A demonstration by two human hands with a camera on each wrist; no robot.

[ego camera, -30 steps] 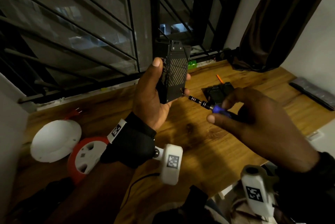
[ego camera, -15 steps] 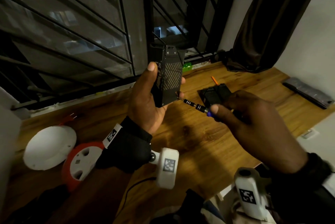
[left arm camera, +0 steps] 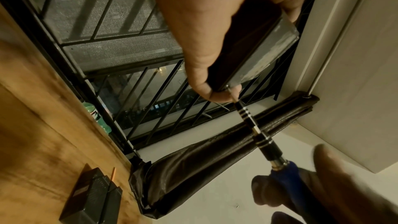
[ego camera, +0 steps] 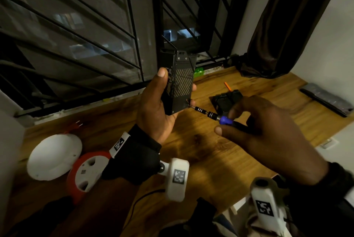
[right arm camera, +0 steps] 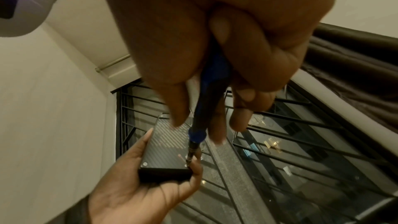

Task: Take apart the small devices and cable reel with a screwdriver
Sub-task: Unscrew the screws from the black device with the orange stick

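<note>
A: Since the previous frame, has anything shifted?

B: Slightly. The screwdriver (ego camera: 210, 115) tip sat just off the lower corner a second ago; it now touches the corner screw of the black device (ego camera: 179, 85). Both of my hands remain raised above the counter (ego camera: 201, 152).

A: State of each hand?

B: My left hand (ego camera: 157, 110) grips the black device upright, thumb on one long edge, fingers curled round the other. My right hand (ego camera: 268, 137) pinches the blue handle between thumb and fingers, shaft angled toward the device.

A: Remaining items?

B: The orange cable reel (ego camera: 86, 175) and a white round cover (ego camera: 53, 157) lie at the counter's left end, touching. Another black device (ego camera: 224, 100) lies behind the screwdriver.
</note>
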